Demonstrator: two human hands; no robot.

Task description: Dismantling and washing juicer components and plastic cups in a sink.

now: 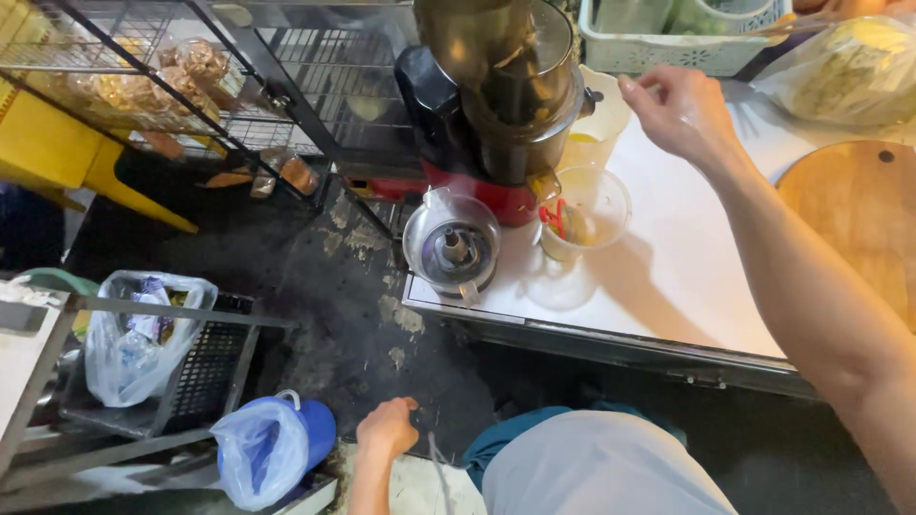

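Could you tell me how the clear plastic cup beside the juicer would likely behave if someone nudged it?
The clear cup looks thin-walled and nearly empty, so probably light and easily slid on the smooth white counter. Tall with a narrower base, it may tip.

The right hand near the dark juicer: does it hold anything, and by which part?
It cannot be told: the right hand is half closed beside the dark juicer, with no clear object showing in it.

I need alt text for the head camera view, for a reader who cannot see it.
A person's right hand reaches over a white counter toward a juicer, beside a clear plastic cup. The left hand hangs low near a blue bucket.
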